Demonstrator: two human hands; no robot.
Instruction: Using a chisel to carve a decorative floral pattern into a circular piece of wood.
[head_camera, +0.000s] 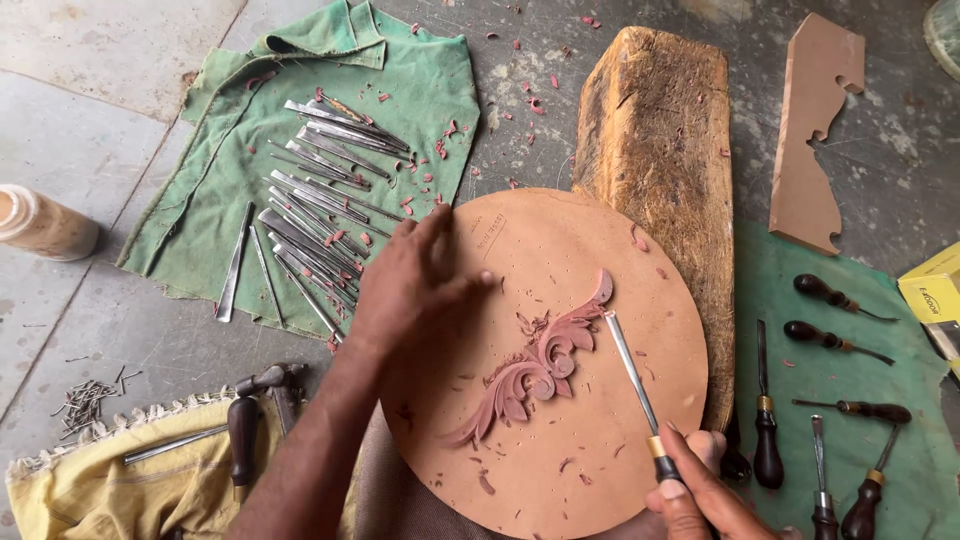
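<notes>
Chisel (633, 376) tip up-left, toward carving (535, 367)

Left hand (415, 285) flat on round board (600, 440), beside carved scroll (540, 365). Right hand (700, 495) grips chisel (632, 375), tip touching scroll's right end.

Grey concrete floor (120, 330) as the work surface

Directly on it: a rumpled green cloth (225, 190) at ten o'clock, a worn wooden block (665, 150) at one, a cut brown board piece (812, 130) at two, a green mat (830, 330) at four, loose small nails (85, 400) at eight.
</notes>
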